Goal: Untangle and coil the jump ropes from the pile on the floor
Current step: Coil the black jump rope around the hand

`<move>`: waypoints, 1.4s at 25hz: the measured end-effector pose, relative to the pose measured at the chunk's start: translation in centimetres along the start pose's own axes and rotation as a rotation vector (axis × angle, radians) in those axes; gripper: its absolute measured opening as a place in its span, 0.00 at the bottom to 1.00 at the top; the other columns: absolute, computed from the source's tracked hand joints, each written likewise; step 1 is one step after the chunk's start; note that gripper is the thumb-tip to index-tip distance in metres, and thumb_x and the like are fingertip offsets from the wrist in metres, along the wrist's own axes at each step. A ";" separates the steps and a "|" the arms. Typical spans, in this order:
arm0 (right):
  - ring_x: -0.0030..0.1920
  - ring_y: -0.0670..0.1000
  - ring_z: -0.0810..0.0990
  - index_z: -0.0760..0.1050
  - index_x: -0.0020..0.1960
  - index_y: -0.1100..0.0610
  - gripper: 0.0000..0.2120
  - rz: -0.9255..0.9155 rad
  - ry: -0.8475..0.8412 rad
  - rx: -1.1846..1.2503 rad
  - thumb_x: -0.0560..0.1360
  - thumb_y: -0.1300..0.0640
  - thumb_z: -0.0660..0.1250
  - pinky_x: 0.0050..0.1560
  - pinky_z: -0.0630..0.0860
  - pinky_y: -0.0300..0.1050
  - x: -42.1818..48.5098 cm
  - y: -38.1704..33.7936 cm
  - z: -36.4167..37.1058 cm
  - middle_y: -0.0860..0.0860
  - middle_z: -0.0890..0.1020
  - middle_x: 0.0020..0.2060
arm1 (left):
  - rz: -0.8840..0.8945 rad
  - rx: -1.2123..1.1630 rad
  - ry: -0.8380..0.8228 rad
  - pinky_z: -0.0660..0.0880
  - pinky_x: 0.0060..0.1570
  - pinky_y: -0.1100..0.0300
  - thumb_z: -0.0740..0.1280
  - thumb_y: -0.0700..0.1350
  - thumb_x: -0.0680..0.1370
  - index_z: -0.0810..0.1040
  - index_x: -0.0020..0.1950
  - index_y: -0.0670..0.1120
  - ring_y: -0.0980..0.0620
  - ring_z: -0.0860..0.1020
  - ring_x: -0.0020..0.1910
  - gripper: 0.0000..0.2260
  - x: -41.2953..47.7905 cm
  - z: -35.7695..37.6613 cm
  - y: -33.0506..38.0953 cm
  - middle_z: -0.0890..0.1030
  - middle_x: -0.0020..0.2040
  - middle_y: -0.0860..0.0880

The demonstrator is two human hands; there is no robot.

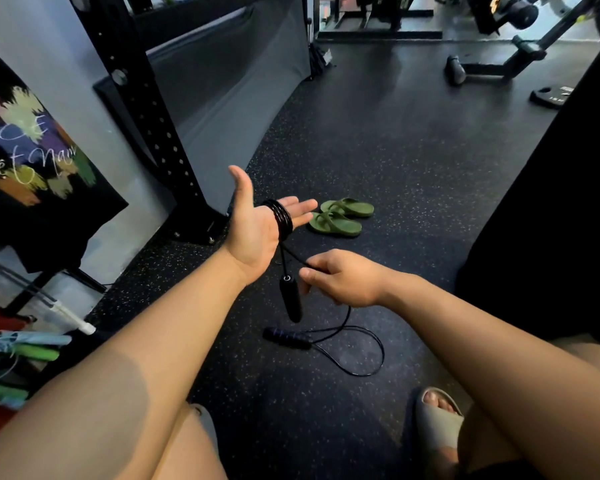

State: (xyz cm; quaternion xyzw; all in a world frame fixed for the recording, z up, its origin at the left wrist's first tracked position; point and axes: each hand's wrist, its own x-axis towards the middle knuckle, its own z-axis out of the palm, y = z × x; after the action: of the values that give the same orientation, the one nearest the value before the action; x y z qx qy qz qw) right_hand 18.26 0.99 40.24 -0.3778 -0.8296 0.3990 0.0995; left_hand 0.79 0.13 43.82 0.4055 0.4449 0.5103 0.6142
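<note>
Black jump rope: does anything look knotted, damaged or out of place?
Nothing stands out. Neat turns wrap the left hand, one handle hangs below, the right hand pinches the rope, and the rest lies loose on the floor.

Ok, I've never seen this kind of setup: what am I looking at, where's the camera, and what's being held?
No machine here: a person works with bare hands, and the one picture comes from a camera worn on their head, looking forward and down. The left hand is open, palm up, with a black jump rope coiled round its fingers; one handle dangles below it. The right hand pinches the loose strand of that rope. The second handle and a loop of rope lie on the floor. Beyond sit green sandals; what look like coloured ropes lie at the left edge.
</note>
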 end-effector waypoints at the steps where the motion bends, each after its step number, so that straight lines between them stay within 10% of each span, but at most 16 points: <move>1: 0.28 0.39 0.74 0.81 0.46 0.54 0.15 -0.042 0.026 -0.071 0.83 0.50 0.60 0.33 0.67 0.33 -0.1 -0.1 -0.4 0.44 0.75 0.29 | -0.019 0.095 0.005 0.56 0.77 0.47 0.30 0.75 0.72 0.77 0.65 0.42 0.47 0.78 0.67 0.51 0.1 0.2 -0.3 0.81 0.66 0.41; 11: 0.32 0.43 0.73 0.82 0.43 0.54 0.08 -0.246 0.387 -0.062 0.73 0.50 0.75 0.35 0.70 0.41 -0.5 1.1 -4.1 0.43 0.78 0.30 | -0.369 0.622 -0.454 0.58 0.76 0.42 0.29 0.79 0.65 0.81 0.57 0.30 0.41 0.83 0.57 0.63 -0.2 -0.1 -1.5 0.85 0.51 0.35; 19: 0.31 0.42 0.70 0.71 0.36 0.46 0.14 -0.133 0.404 0.055 0.81 0.49 0.64 0.35 0.67 0.42 0.3 2.5 -2.0 0.41 0.73 0.29 | -0.366 0.270 -0.433 0.80 0.49 0.54 0.35 0.81 0.62 0.81 0.43 0.35 0.39 0.82 0.39 0.55 -0.8 0.6 -0.3 0.82 0.33 0.40; 28: 0.33 0.53 0.72 0.75 0.41 0.48 0.18 -0.026 0.249 0.409 0.84 0.45 0.54 0.37 0.70 0.52 1.0 3.5 1.1 0.54 0.74 0.32 | -0.229 -0.080 -0.415 0.79 0.55 0.54 0.40 0.84 0.61 0.80 0.48 0.36 0.41 0.84 0.44 0.55 -1.3 0.1 0.0 0.85 0.38 0.42; 35: 0.32 0.52 0.74 0.77 0.50 0.55 0.14 0.087 -0.038 0.246 0.85 0.51 0.55 0.38 0.73 0.50 0.3 3.0 2.7 0.54 0.75 0.31 | 0.078 -0.286 -0.090 0.69 0.72 0.42 0.40 0.80 0.69 0.75 0.61 0.33 0.39 0.83 0.55 0.54 -0.2 -0.5 0.4 0.84 0.51 0.38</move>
State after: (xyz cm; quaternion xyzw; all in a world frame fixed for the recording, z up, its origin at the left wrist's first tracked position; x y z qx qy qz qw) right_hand 18.39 0.83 36.21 -0.3908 -0.7590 0.5087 0.1117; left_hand 0.19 0.01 44.12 0.3533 0.3235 0.5731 0.6649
